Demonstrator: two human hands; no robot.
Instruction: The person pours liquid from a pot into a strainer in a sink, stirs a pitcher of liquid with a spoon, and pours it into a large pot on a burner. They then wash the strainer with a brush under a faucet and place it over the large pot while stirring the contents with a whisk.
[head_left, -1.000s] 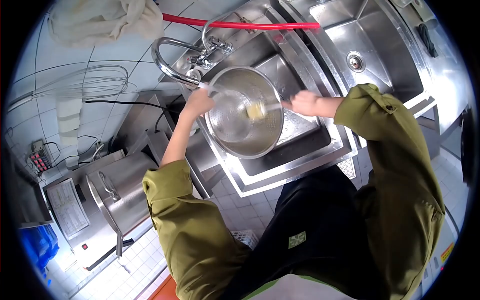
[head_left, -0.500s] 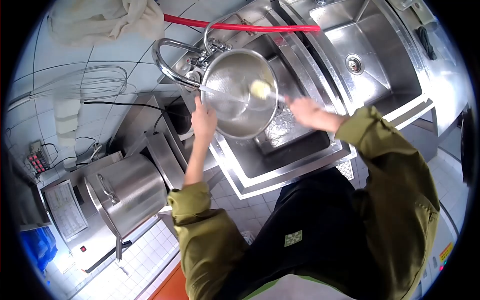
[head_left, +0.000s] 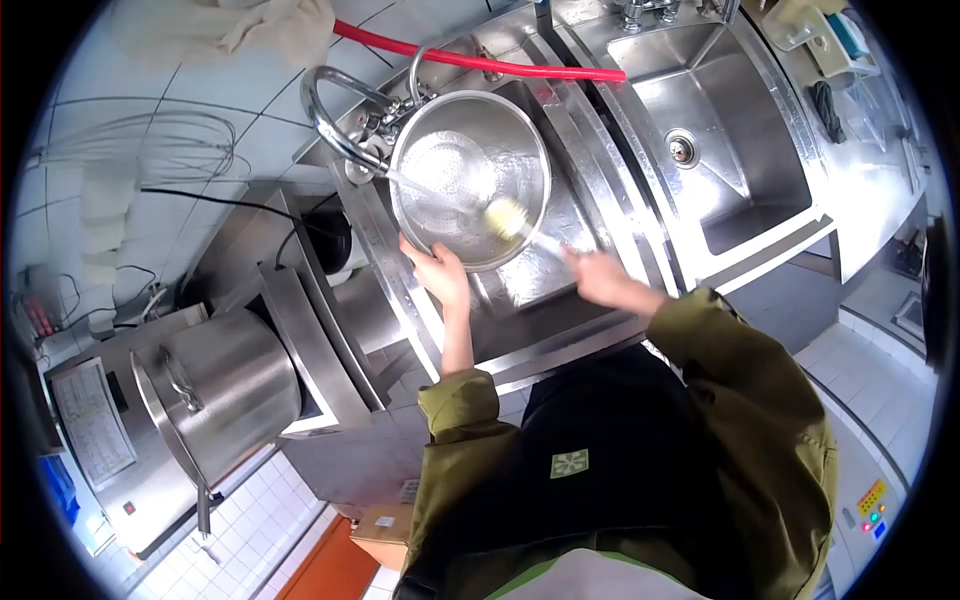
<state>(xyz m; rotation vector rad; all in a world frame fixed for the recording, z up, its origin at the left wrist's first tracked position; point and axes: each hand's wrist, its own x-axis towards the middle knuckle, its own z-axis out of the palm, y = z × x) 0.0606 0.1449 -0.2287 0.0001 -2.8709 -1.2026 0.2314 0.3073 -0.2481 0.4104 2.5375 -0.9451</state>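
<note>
Tilted over the left sink, a large steel bowl [head_left: 430, 225] faces me with its wet inside. My left hand [head_left: 440, 278] is closed on its near rim, thumb toward the left. Wrapped round a pale handle, my right hand [head_left: 602, 280] holds a scrub brush [head_left: 507, 217]. The brush's yellowish bristles touch or hover over the bowl's inner wall near the lower right; motion blur hides which. Water runs into the bowl from the curved faucet [head_left: 318, 112] at its upper left.
The left sink [head_left: 530, 345] surrounds the bowl's lower side; a second sink [head_left: 740, 190] lies to the right. A red hose [head_left: 480, 62] crosses behind. A big steel pot [head_left: 235, 385] stands left, and a whisk [head_left: 150, 145] hangs on the wall.
My left hand has shifted from the bowl's left rim to its near rim. The brush has moved nearer to me along the bowl's inside. The whole view has shifted slightly.
</note>
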